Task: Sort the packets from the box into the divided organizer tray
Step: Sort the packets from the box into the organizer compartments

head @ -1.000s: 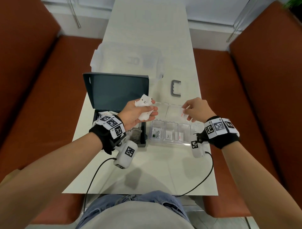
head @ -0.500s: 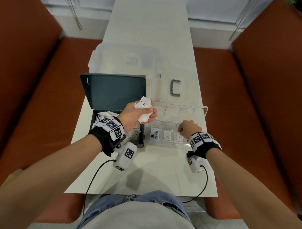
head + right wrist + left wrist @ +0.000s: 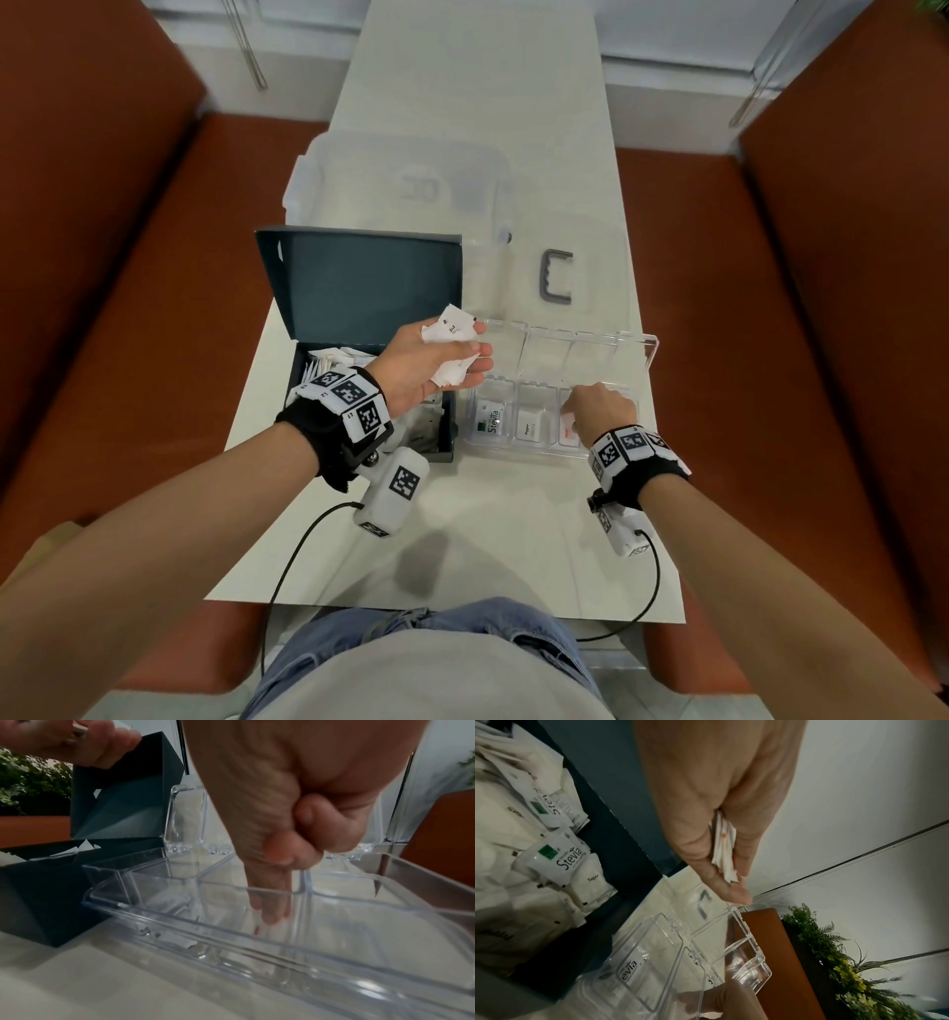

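A small sheaf of white packets [image 3: 452,349] sits in the left hand [image 3: 426,367], pinched between thumb and curled fingers above the gap between the dark box [image 3: 359,308] and the clear organizer tray [image 3: 647,354]; the left wrist view shows their edges [image 3: 723,845] squeezed together, one with an orange dot. The box stands open, its lid tilted back, with more packets [image 3: 554,856] heaped inside, among them ones printed "Stevia" and "Sugar". The tray lies just to the right of the box on the white table [image 3: 482,534], its hinged clear lid raised behind it. In the near row of compartments, the leftmost holds a Stevia packet [image 3: 490,424], the next a white packet [image 3: 529,427] with small print, and the third a packet with red marking [image 3: 566,436]. The right hand [image 3: 601,411] reaches down into that third compartment; in the right wrist view its extended fingertips [image 3: 270,912] touch the packet there while the other fingers curl into the palm. Beyond the tray lie a grey U-shaped handle [image 3: 557,277] and a translucent plastic bin [image 3: 405,190]. Orange-brown bench seats [image 3: 744,318] flank the table.
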